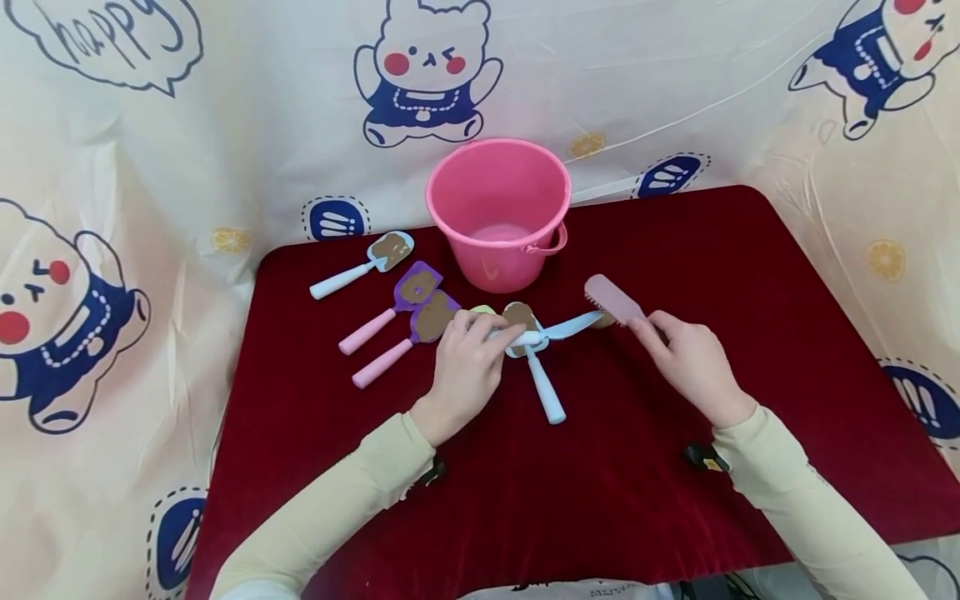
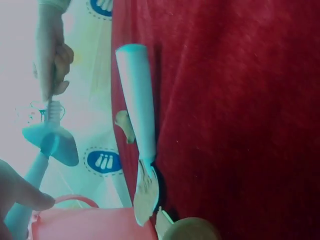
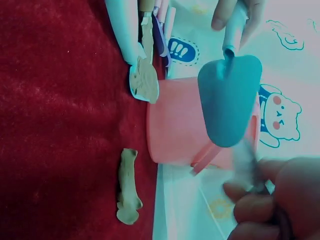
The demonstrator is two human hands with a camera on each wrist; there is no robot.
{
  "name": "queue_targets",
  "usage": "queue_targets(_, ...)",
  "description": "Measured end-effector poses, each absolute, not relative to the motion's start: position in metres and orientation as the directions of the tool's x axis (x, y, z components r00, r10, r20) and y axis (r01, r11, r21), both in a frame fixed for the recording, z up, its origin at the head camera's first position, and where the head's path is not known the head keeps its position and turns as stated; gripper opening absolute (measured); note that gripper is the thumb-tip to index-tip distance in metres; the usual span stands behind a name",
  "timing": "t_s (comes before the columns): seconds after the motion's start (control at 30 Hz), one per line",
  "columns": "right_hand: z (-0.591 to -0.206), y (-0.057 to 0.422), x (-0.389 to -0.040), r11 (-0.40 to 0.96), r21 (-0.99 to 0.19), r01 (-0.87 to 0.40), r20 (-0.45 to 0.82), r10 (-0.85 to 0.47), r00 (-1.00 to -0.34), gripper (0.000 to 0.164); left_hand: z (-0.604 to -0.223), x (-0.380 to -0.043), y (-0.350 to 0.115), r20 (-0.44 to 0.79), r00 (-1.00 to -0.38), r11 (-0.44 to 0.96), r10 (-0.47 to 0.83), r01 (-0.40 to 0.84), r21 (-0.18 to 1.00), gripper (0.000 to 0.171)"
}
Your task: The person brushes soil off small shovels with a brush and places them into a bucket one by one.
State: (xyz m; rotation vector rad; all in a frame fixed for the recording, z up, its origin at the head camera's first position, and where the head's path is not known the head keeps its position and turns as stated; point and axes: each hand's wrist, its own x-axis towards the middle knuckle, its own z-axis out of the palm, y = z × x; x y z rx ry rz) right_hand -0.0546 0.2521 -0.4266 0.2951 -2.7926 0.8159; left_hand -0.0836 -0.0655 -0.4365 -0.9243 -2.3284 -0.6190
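one raised blue shovel (image 1: 570, 327) juts from left grip (image 1: 468, 357) toward pink brush (image 1: 612, 299)

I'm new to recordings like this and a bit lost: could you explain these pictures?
There's no machine doing the work, just a person's two bare hands. The wide picture is taken from the head, looking down; the others from the left and right wrists.

The left hand holds a blue trowel; the right hand holds a pink brush.

On the dark red cloth stands a pink bucket. Near it lie two other blue trowels and two purple scoops, all with brown material on their blades.
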Motion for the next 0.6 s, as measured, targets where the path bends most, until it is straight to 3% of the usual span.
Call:
queue_targets(0.4,-0.435,0.243,-0.051,0.681,-0.611,-0.403,0.359,-0.215,-0.908,0.012,-0.437,-0.084,-0.061,0.487,-0.742,0.599,0.461,0.665,0.446,0.028)
queue_targets(0.6,-0.438,0.243,-0.055,0.735,-0.588,-0.336,0.241,-0.237,-0.941,0.025,-0.439,-0.084,-0.061,0.394,-0.757,0.587,0.52,0.653,0.478,0.03)
